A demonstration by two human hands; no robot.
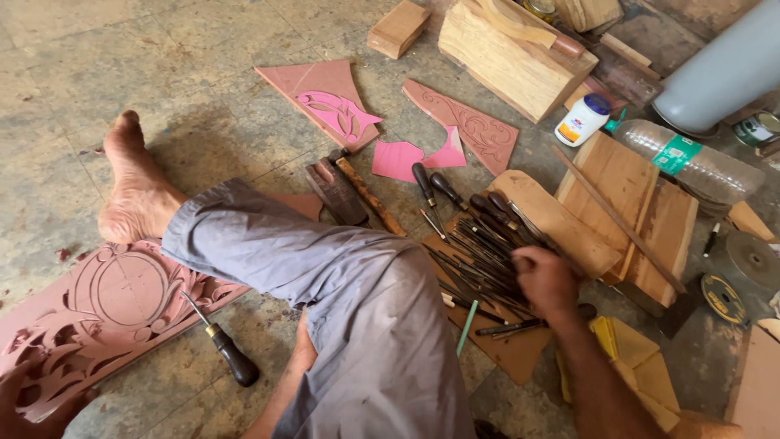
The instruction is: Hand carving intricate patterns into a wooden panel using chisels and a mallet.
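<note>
My right hand (546,280) reaches down into a pile of thin metal carving chisels (479,252) lying on a brown board. Its fingers curl over the tools, and whether they grip one is hidden. My left hand (32,398) rests at the bottom left corner on a carved reddish wooden panel (122,301) with openwork scrolls and a round ring motif. My leg in grey trousers (325,284) lies across the panel, with the bare foot (134,187) on the floor. A dark-handled chisel (223,345) lies beside the panel.
Carved pink and reddish wood pieces (333,102) lie ahead on the concrete floor. Beyond them are wood blocks (508,57), planks (642,211), a white glue bottle (582,119), a clear plastic bottle (691,158), a grey pipe (723,69) and yellow sandpaper (634,358).
</note>
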